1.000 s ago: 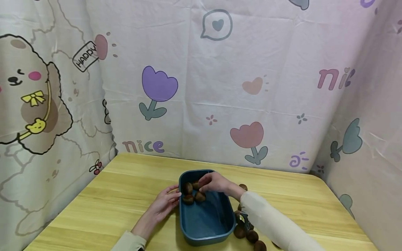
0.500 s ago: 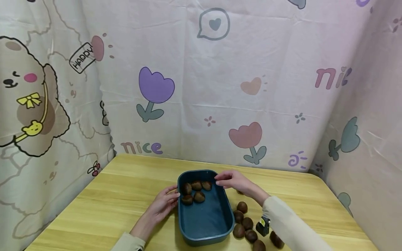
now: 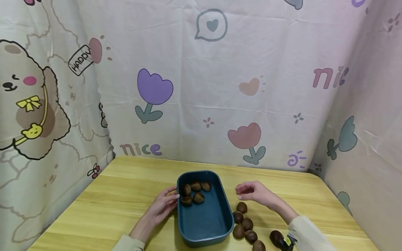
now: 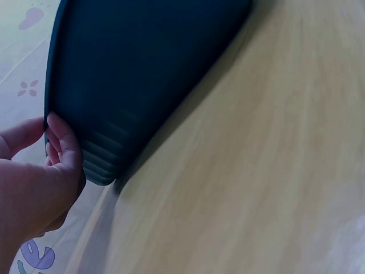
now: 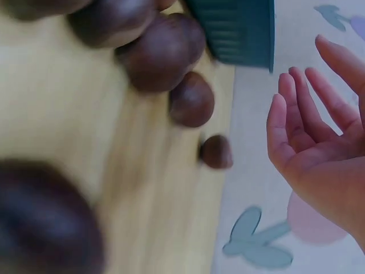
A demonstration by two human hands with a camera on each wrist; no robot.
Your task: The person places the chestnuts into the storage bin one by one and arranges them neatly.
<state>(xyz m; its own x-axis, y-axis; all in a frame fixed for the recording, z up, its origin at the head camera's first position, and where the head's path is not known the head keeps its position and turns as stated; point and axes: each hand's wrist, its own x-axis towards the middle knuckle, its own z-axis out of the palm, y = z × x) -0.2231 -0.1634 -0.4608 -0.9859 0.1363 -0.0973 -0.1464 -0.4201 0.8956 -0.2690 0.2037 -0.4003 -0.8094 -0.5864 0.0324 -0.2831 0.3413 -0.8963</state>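
A dark blue rectangular container [image 3: 205, 223] stands on the table with several brown chestnuts [image 3: 198, 198] in its far left part. My left hand [image 3: 163, 205] holds its left rim; in the left wrist view the thumb meets the rim and bent fingers [image 4: 65, 140] lie against the outer wall. Right of the container, my right hand [image 3: 255, 192] hovers with loosely bent fingers and nothing in its grasp. A mostly hidden chestnut [image 3: 237, 188] shows behind its fingertips. The right wrist view shows the fingers [image 5: 305, 108] apart from the nearest small chestnut [image 5: 217, 152].
Loose chestnuts [image 3: 247, 223] lie in a group along the container's right side. One chestnut [image 3: 276, 238] sits apart, near the right wrist's camera. The wooden table [image 3: 135, 174] ends at a patterned cloth backdrop [image 3: 194, 80].
My right hand has let go of a chestnut in the container, beside the others, and moved out to the right over the table. My left hand has stayed on the rim.
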